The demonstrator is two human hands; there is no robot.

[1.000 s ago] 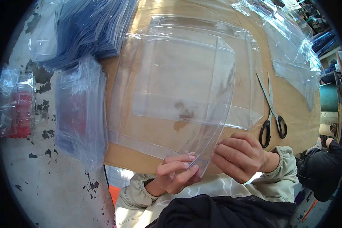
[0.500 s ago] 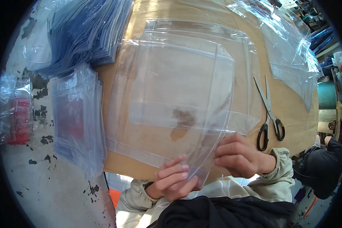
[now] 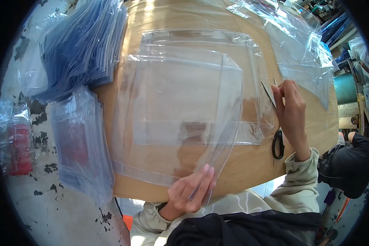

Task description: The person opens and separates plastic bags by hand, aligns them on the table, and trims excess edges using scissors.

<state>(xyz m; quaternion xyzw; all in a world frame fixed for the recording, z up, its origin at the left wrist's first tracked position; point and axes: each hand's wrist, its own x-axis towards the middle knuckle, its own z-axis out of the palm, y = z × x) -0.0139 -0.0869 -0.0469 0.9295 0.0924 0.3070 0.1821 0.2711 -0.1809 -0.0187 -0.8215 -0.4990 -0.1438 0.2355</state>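
A large clear plastic bag (image 3: 184,94) lies over another clear plastic piece (image 3: 254,119) on the brown covered table. My left hand (image 3: 192,189) is closed on the near right corner of the upper bag, lifting that edge a little. My right hand (image 3: 291,108) hovers above the scissors (image 3: 278,144), its thumb and fingers pinched together. Whether anything sits in that pinch cannot be made out. The scissors' black handle and blade tips show, with the rest hidden behind the hand.
A thick stack of bluish plastic sleeves (image 3: 80,47) stands at the far left, with a smaller stack of clear pouches (image 3: 80,143) nearer. Red packets (image 3: 20,149) lie further left. Crumpled clear film (image 3: 295,45) covers the far right. Another person (image 3: 348,168) is at the right.
My right hand has left the bag's edge and moved right and away from me, over the scissors. My left hand keeps hold of the corner. The view has shifted slightly.
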